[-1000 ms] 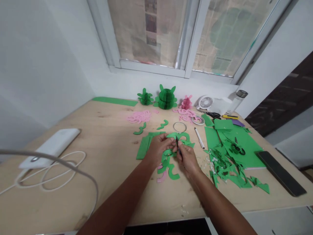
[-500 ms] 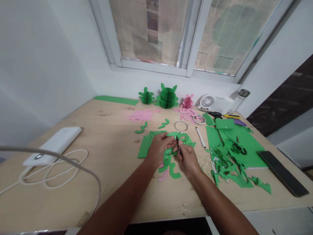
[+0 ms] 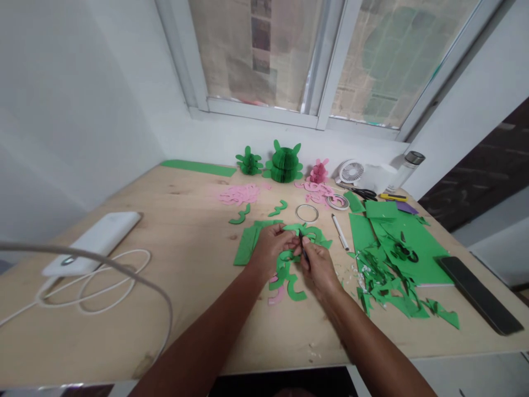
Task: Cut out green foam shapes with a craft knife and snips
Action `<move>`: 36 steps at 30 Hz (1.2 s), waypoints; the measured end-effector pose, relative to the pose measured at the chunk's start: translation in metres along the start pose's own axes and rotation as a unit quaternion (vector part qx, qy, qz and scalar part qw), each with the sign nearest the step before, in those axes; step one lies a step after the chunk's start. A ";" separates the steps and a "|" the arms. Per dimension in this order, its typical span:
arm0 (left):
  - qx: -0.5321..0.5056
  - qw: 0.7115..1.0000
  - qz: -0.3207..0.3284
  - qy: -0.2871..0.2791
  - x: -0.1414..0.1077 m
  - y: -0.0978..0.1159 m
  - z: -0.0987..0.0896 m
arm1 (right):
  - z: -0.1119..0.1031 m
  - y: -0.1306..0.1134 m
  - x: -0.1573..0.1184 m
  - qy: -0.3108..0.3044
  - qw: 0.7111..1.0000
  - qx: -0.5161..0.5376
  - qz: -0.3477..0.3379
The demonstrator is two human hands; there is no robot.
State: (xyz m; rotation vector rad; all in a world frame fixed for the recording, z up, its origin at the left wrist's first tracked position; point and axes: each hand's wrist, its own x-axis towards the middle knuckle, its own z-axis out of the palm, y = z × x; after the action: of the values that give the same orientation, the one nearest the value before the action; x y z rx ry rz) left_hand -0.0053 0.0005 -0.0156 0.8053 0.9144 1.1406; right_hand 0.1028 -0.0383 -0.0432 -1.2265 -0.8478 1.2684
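My left hand (image 3: 270, 246) is closed on a green paper piece (image 3: 294, 226) at the middle of the table. Just right of it, my right hand (image 3: 317, 262) grips a slim dark tool (image 3: 303, 246), its tip at the paper; whether it is a knife or a pen cannot be made out. Curved green cutouts (image 3: 296, 288) and a pink one (image 3: 276, 296) lie below and between the hands. Green sheets (image 3: 247, 245) are partly under my left hand.
Paper scraps (image 3: 376, 274) and green sheets (image 3: 432, 248) lie right, beside a dark phone (image 3: 479, 295). A white pen (image 3: 340, 232), tape ring (image 3: 306, 213), scissors (image 3: 363, 193) and pink cutouts (image 3: 239, 194) are further back. A power bank (image 3: 93, 242) with a cable sits left.
The camera view has shifted slightly. Both hands keep nearly the same place and hold on the paper and the dark tool.
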 end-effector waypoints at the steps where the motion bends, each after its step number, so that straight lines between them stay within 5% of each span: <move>1: -0.001 1.000 0.001 0.001 0.001 0.000 0.000 | 0.000 0.001 0.000 -0.003 1.000 0.003 0.002; 24: -0.002 1.000 0.027 -0.005 -0.003 -0.009 0.007 | 0.000 0.000 -0.001 -0.006 0.996 0.069 0.059; 36: -0.007 0.999 0.025 0.037 0.000 -0.011 0.006 | 0.002 0.000 -0.002 -0.004 0.995 0.072 0.069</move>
State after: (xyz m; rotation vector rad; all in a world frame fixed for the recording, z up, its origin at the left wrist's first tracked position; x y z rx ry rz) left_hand 0.0045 -0.0024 -0.0232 0.7835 0.9505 1.2255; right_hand 0.1007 -0.0400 -0.0428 -1.1812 -0.6742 1.4222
